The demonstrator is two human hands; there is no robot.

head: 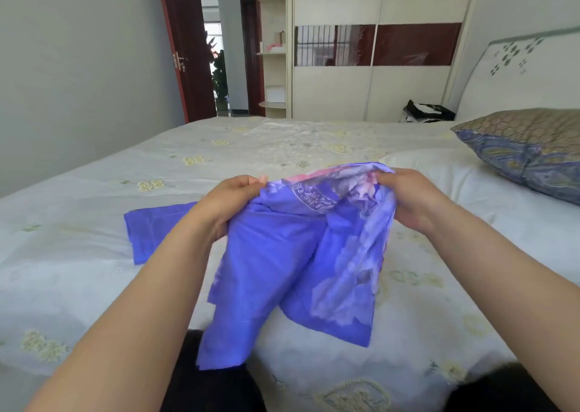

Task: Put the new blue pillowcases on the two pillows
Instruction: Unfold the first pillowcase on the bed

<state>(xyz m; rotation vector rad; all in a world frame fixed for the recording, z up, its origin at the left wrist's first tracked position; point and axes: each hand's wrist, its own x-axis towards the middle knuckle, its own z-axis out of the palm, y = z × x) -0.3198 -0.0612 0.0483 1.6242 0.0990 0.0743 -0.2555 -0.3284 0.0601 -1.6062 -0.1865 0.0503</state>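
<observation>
Blue pillowcase: my left hand and right hand grip its top edge, raised over the bed.

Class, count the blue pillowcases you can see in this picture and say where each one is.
2. One blue pillowcase is held up by both hands; the second pillowcase lies flat on the bed, left of it. Others may be hidden.

No legible text or labels anywhere.
</observation>
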